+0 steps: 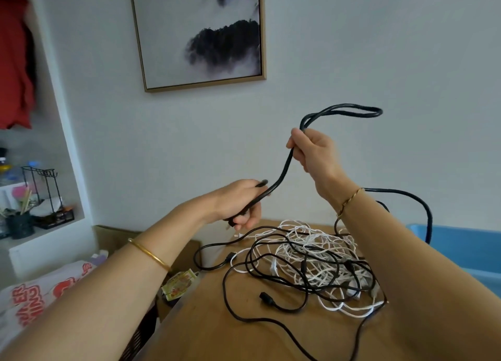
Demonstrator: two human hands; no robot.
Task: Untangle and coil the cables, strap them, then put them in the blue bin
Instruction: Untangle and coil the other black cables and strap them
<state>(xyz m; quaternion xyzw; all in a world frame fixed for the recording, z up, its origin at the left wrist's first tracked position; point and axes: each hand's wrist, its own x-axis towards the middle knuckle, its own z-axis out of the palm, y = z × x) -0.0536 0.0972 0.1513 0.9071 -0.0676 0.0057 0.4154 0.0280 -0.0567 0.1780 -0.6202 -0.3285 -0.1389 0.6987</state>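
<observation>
Coiling step under way: left hand (pixel 240 202) grips thick black cable (pixel 282 170); right hand (pixel 311 151) above it pinches a loop; next calls for gathering slack into loops.

Blk cable (pixel 285 168) aloft; blk/wht tangle (pixel 311 255) below

— What kind of place is it?
— A home. A framed ink landscape (pixel 199 32) hangs on the pale wall. Beyond the table's (pixel 206 333) left edge, a red garment (pixel 13 62) hangs above a niche (pixel 46 234) of bottles (pixel 6 170) and a pen cup (pixel 20 225).
</observation>
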